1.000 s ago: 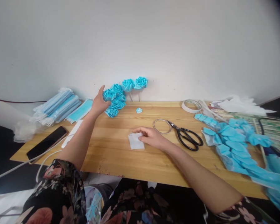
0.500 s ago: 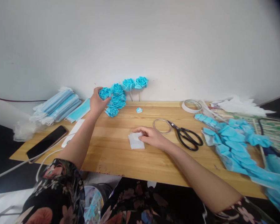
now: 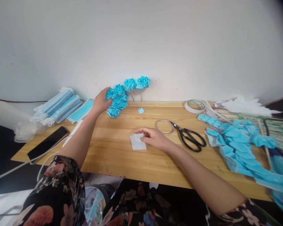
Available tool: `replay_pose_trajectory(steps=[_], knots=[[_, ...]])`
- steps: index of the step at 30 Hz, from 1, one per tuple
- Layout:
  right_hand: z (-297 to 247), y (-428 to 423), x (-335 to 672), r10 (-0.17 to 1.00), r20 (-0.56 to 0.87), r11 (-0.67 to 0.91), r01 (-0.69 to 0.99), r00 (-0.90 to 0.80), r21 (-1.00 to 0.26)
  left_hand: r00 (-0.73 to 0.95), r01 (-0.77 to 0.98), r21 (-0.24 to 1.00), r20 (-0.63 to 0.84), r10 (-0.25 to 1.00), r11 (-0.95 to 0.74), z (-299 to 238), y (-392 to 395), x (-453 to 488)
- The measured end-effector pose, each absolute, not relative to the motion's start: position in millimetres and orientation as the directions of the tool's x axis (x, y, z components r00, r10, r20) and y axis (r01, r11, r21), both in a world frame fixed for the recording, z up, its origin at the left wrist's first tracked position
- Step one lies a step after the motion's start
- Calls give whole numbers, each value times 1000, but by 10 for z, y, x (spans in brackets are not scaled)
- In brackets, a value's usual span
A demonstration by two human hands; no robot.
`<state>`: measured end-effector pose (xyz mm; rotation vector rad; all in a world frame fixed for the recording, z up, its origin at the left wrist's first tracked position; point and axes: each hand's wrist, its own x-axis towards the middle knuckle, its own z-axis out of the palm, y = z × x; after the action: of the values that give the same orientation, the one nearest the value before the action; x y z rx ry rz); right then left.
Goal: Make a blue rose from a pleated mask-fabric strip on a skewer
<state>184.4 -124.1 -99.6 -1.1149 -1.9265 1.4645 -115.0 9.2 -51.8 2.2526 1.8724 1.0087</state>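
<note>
My left hand (image 3: 101, 102) is closed around the left side of a blue fabric flower (image 3: 111, 94), which sits against a cluster of similar blue flowers (image 3: 119, 102) by the wall. Two more flowers on thin sticks, one of them a full blue rose (image 3: 143, 82), lean on the wall to the right. At the middle of the table my right hand (image 3: 153, 138) holds a small white fabric square (image 3: 138, 143) between thumb and fingers, low on the wood. A little blue-and-white folded piece (image 3: 141, 110) lies behind it.
Black-handled scissors (image 3: 191, 138), a thin ring (image 3: 164, 126) and a tape roll (image 3: 194, 106) lie right of centre. Blue pleated strips (image 3: 240, 144) cover the right side. Face masks (image 3: 58, 106) and a phone (image 3: 47, 142) are on the left; a bin (image 3: 95, 204) stands below.
My left hand has shifted right with the flower, bringing it closer against the cluster. My right hand and the white square have stayed in place.
</note>
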Motion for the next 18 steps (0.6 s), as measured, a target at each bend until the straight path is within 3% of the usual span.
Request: replay_pose_trajectory(steps=[6, 12, 18], knots=[[-994, -1238, 1848, 827, -102, 105, 330, -553, -938, 25, 771, 550, 478, 878, -321, -605, 69, -1201], [-1011, -1239, 1847, 825, -96, 92, 299, -556, -950, 33, 724, 576, 519, 854, -378, -717, 110, -1338], [-1015, -1236, 1843, 824, -106, 82, 302, -557, -950, -83, 718, 624, 516, 853, -308, -716, 29, -1397]])
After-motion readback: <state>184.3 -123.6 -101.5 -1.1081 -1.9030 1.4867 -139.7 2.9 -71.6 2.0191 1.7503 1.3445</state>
